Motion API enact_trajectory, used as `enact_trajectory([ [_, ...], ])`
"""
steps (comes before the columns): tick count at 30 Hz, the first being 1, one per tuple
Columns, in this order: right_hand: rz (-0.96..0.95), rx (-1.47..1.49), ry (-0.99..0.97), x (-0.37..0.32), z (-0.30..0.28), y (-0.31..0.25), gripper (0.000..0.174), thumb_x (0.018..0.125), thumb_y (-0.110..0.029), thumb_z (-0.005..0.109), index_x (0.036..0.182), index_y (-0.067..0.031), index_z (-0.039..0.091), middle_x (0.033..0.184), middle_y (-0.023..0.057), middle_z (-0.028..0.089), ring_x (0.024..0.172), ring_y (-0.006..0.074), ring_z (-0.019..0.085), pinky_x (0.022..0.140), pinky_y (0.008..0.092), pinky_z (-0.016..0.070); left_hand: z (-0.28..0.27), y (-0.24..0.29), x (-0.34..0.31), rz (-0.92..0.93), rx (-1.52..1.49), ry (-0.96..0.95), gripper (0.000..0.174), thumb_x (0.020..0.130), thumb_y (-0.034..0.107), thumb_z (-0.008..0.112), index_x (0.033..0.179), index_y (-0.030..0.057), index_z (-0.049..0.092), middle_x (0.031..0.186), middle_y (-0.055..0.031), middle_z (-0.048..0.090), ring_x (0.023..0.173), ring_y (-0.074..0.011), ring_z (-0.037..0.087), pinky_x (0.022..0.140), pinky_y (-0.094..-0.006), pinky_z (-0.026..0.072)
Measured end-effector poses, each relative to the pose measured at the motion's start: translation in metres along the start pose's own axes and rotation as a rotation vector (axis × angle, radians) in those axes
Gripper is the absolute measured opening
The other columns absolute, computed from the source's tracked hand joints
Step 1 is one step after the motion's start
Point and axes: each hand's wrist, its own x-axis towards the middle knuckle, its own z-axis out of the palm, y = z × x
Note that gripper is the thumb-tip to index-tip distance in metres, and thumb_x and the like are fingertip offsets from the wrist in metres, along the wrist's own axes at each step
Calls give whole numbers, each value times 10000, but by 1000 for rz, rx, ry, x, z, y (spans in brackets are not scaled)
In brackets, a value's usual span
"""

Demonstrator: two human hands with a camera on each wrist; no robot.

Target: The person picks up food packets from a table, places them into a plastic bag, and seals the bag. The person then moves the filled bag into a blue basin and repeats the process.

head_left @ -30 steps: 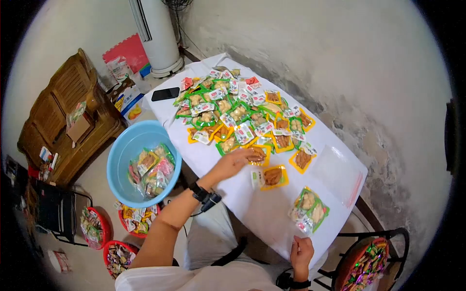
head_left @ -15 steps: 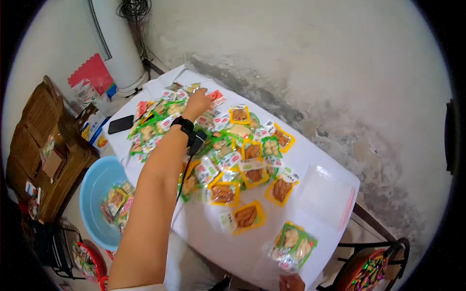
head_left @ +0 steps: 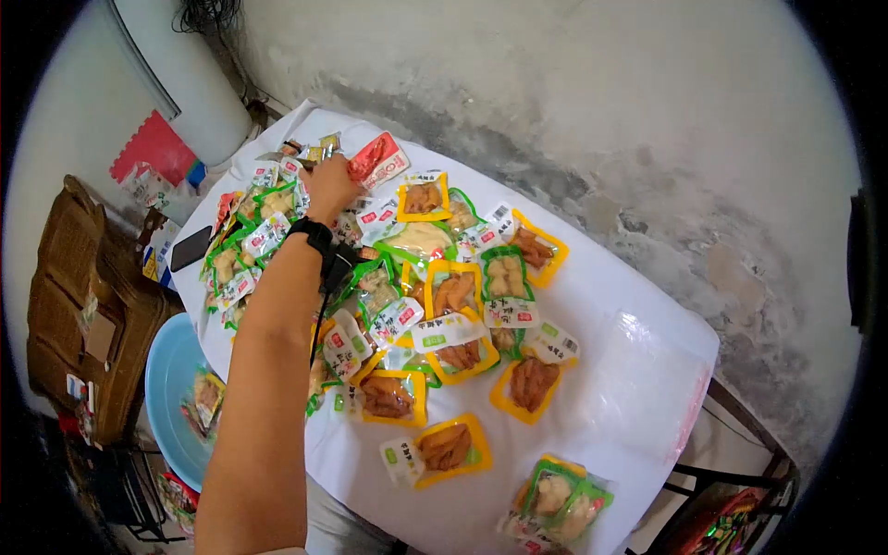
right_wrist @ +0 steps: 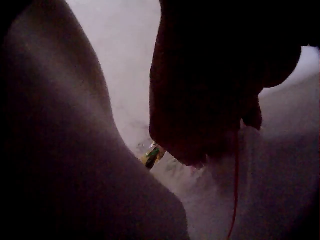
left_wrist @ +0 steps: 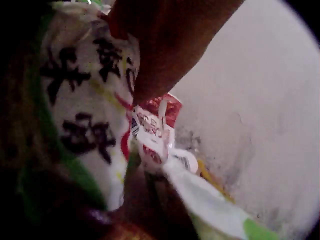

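At the far end of the white-covered table (head_left: 592, 388), my left hand (head_left: 330, 191) reaches into a heap of snack packets (head_left: 421, 242). Its fingertips are at small packets beside a red-and-white packet (head_left: 377, 160); whether they pinch one I cannot tell. In the left wrist view, a white packet with black lettering (left_wrist: 85, 100) and green edges stands close to the hand. My right hand (right_wrist: 200, 95) is a dark shape in the right wrist view, hanging loosely curled beside pale cloth, nothing visible in it. The head view does not include it.
Yellow-edged packets lie nearer me, one alone (head_left: 447, 450), with green-edged packets (head_left: 558, 499) at the front corner. A clear plastic sheet (head_left: 638, 379) covers the right side. A phone (head_left: 191, 249) lies at the left edge; a blue basin (head_left: 166, 407) stands below.
My left hand has left a yellow-edged packet near the front and moved to the heap's far end. The head view has shifted, and my right hand has dropped out of it.
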Motion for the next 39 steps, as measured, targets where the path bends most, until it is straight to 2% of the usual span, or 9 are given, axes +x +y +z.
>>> enact_trajectory([
  [4, -70, -112, 38, -16, 2, 1, 133, 820, -28, 592, 945, -12, 633, 881, 181, 591, 795, 371, 561, 672, 434, 472, -25, -2, -9, 19, -267, 135, 170, 791, 209, 629, 908, 87, 607, 874, -94, 677, 858, -284, 636, 956, -550, 231],
  [6, -111, -147, 86, -26, 7, 5, 114, 819, -40, 604, 926, -17, 634, 876, 172, 594, 791, 368, 561, 666, 443, 470, -41, -2, -15, 51, -284, 298, 122, 818, 121, 609, 932, 81, 598, 861, -89, 671, 786, -234, 636, 906, -470, 341],
  [8, -83, -169, 64, -37, 12, 11, 116, 814, -42, 610, 925, -21, 637, 878, 165, 600, 787, 361, 566, 667, 437, 476, -45, -7, -10, 139, -1050, 326, 133, 815, 72, 629, 940, 52, 587, 820, -70, 652, 707, -169, 593, 773, -334, 441],
  [12, -223, -168, 201, -44, 26, 16, 132, 794, -52, 623, 924, -40, 648, 860, 141, 611, 767, 341, 578, 664, 414, 490, -114, 10, -76, -43, -1574, -73, 120, 854, 79, 621, 964, 40, 593, 780, -10, 614, 617, -87, 529, 591, -239, 458],
  [16, -227, -148, 242, -39, 35, 9, 72, 769, -73, 658, 837, -54, 666, 676, 119, 565, 600, 295, 555, 534, 384, 447, -181, 27, -188, 11, -1555, -305, 132, 880, 103, 593, 1006, 65, 597, 831, 10, 640, 655, -60, 567, 589, -210, 469],
  [26, -214, 26, 226, -47, 33, 2, 122, 843, -136, 599, 877, -25, 636, 804, 147, 592, 749, 326, 581, 649, 400, 470, -195, 54, -414, -28, -1648, -597, 197, 890, 119, 583, 1085, 90, 587, 959, -7, 678, 754, -58, 637, 632, -185, 502],
  [32, -240, 98, 344, -48, 39, -1, 104, 826, -109, 624, 885, -24, 635, 807, 136, 598, 713, 305, 589, 624, 379, 474, -104, 50, -515, -525, -1777, -689, 101, 924, 204, 550, 935, 106, 576, 777, 15, 624, 735, -102, 636, 628, -248, 513],
  [36, -236, 51, 334, -48, 45, 4, 108, 824, -112, 620, 894, -32, 636, 797, 127, 590, 719, 299, 592, 631, 375, 480, -121, 19, -518, -303, -1093, -958, 264, 934, 321, 517, 894, 67, 575, 779, -24, 636, 665, -132, 617, 559, -283, 490],
  [39, -238, 49, 352, -50, 48, 4, 122, 820, -122, 623, 915, -48, 642, 808, 118, 589, 731, 293, 596, 643, 379, 485, -130, 7, -497, -99, -790, -487, 304, 852, 310, 602, 949, 22, 575, 822, -93, 637, 738, -262, 631, 631, -355, 501],
])
